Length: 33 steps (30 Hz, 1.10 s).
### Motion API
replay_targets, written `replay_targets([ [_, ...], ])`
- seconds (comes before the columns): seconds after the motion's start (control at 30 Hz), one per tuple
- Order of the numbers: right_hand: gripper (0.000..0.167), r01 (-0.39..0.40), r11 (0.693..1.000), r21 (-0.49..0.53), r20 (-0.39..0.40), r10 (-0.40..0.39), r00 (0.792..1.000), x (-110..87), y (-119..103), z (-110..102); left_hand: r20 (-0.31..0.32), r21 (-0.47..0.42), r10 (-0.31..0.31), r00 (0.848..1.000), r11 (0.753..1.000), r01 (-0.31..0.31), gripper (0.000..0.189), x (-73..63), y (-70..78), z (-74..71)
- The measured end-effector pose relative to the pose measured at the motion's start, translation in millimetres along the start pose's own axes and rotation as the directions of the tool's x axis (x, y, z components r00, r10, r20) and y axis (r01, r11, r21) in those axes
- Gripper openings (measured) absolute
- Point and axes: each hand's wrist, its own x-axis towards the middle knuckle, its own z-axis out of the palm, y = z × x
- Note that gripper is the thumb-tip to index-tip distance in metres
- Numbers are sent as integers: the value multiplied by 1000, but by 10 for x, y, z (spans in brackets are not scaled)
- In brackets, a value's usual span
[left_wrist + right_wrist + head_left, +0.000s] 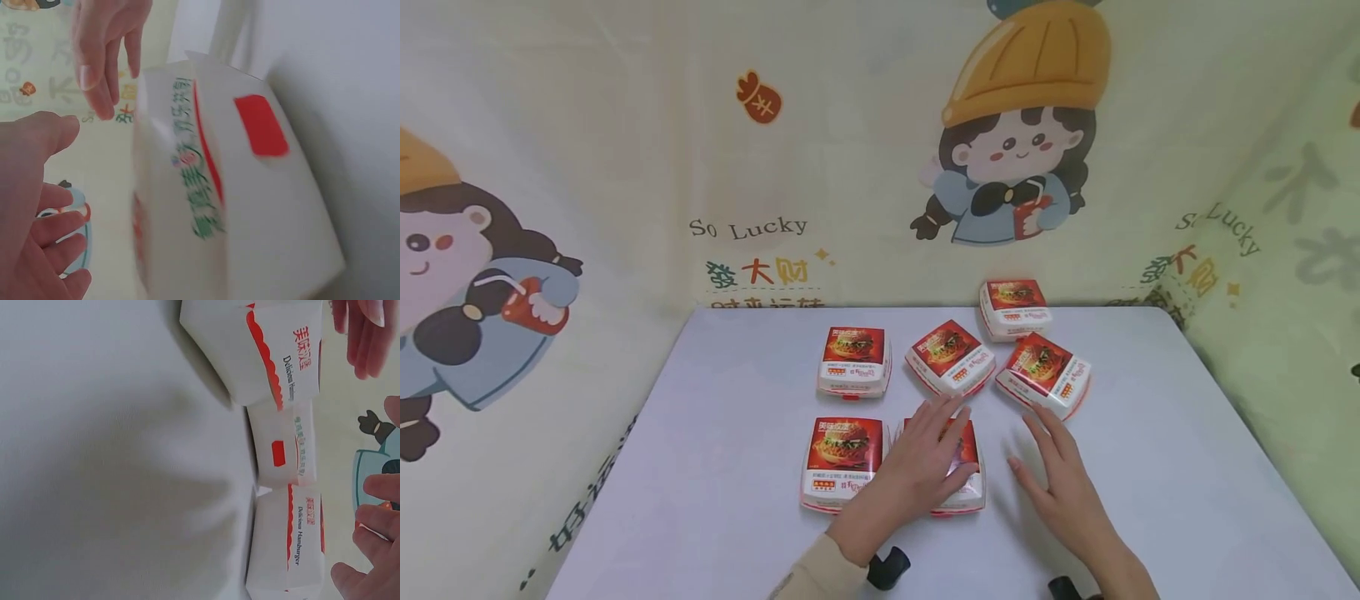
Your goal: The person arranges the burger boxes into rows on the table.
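Six red-and-white burger boxes sit on a white table (715, 467). My left hand (943, 446) is spread with straight fingers over the front middle box (964, 492), the same box (250, 187) seen close in the left wrist view; whether it touches I cannot tell. Beside it to the left lies another box (844, 460). My right hand (1033, 446) is open, palm down just above the bare table, fingertips close to the right box (1043, 373). The right wrist view shows three boxes edge-on (284, 450) and the right hand (375, 550).
Three more boxes stand further back: one at the left (853, 360), one in the middle (950, 357), one by the wall (1015, 308). Cartoon-printed cloth walls (625, 167) close in the table at the back and both sides.
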Motion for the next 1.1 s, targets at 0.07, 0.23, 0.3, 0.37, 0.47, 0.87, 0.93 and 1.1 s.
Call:
replay_targets([
  [0.07,68,13,1000,1,-15,-13,1000,9,27,-7,-4,17,15,1000,1000,-14,72,40,25,-3],
  [0.23,66,58,998,-2,-49,-58,997,46,103,-32,13,56,34,999,998,-35,74,140,79,-21],
  [0.3,66,71,997,-11,-55,-71,996,63,131,-45,24,76,38,999,996,-39,73,175,99,-32],
  [0.37,67,74,997,-24,-55,-75,996,82,159,-58,39,86,34,999,996,-37,73,212,121,-43],
  [0.47,70,70,996,-49,-49,-73,996,119,191,-78,65,98,20,998,995,-27,73,272,159,-58],
  [0.87,73,108,989,-101,12,-108,994,367,268,-182,97,180,14,995,983,-31,75,495,309,-97],
  [0.93,70,117,988,-101,5,-117,993,395,310,-214,91,176,17,996,984,-33,74,520,321,-108],
  [1.1,58,101,989,-106,8,-100,995,450,433,-288,111,169,1,994,985,-20,73,564,355,-135],
])
